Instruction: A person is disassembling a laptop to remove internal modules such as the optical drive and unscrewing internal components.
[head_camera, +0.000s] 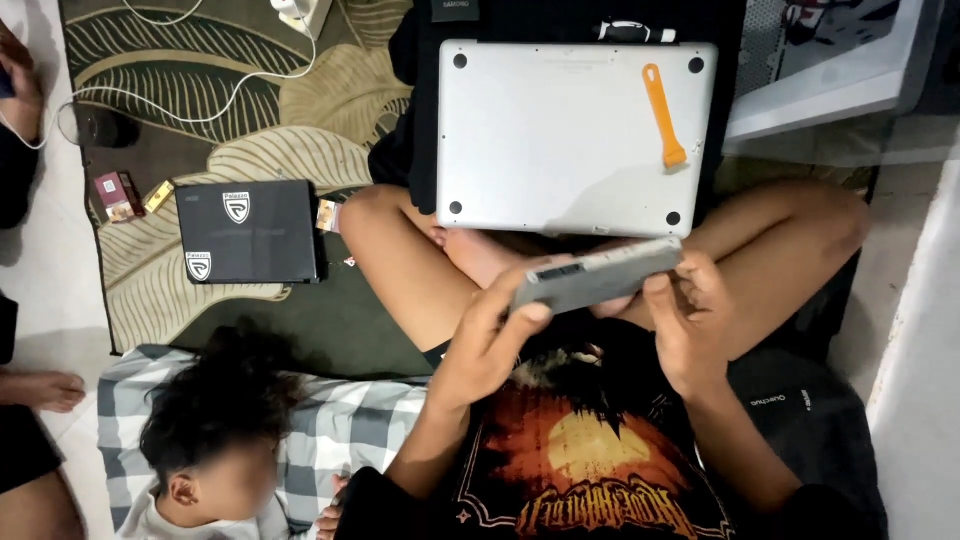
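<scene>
Floor: pale tile (925, 300) at left and right edges; green leaf-pattern rug (250, 130) across centre; even indoor light.

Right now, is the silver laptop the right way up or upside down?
Upside down. The silver laptop shows its plain bottom panel with black rubber feet at the corners, and an orange pry tool lies on top of it.

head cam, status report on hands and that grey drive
Left hand and right hand both grip flat grey drive over lap. Upturned laptop ahead, orange pry tool on it. Nothing obstructing.
</scene>
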